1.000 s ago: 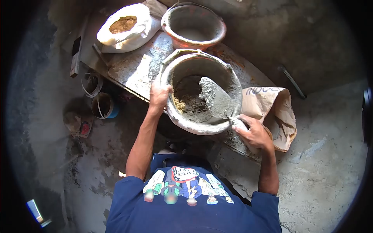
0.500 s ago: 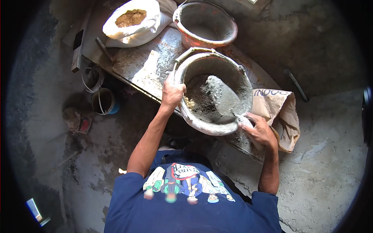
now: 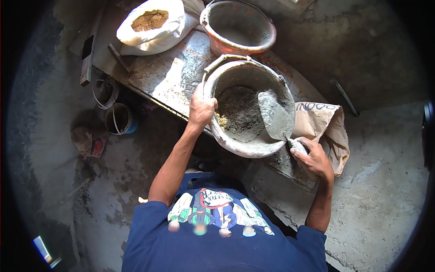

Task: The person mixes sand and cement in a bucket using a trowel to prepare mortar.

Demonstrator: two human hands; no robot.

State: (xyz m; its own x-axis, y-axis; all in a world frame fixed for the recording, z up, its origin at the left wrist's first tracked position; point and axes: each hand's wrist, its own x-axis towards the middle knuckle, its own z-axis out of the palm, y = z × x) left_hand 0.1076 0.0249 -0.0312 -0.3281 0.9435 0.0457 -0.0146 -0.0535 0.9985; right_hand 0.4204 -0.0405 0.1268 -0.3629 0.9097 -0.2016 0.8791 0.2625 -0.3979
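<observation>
My left hand [image 3: 202, 108] grips the left rim of a cement-crusted bucket [image 3: 249, 151], whose wire handle hangs over its far left side. Grey mortar [image 3: 240, 111] with a patch of tan sand at its left edge lies inside. My right hand [image 3: 315, 157] is closed around the handle of a trowel [image 3: 275, 115]. The trowel's mortar-coated blade is over the right part of the bucket's mouth, near the inner wall. Much of the trowel handle is hidden by my fingers.
A second bucket [image 3: 213, 44] stands behind, beside an open white sack [image 3: 174, 34] of sand. A brown paper bag [image 3: 337, 136] is at the right. Two small pails, a white one [image 3: 110, 105] and a blue one [image 3: 132, 124], sit on the floor left of the board [image 3: 158, 84].
My right hand has moved right and slightly toward me, drawing the trowel blade from the bucket's middle to its right side. My left hand stays on the rim.
</observation>
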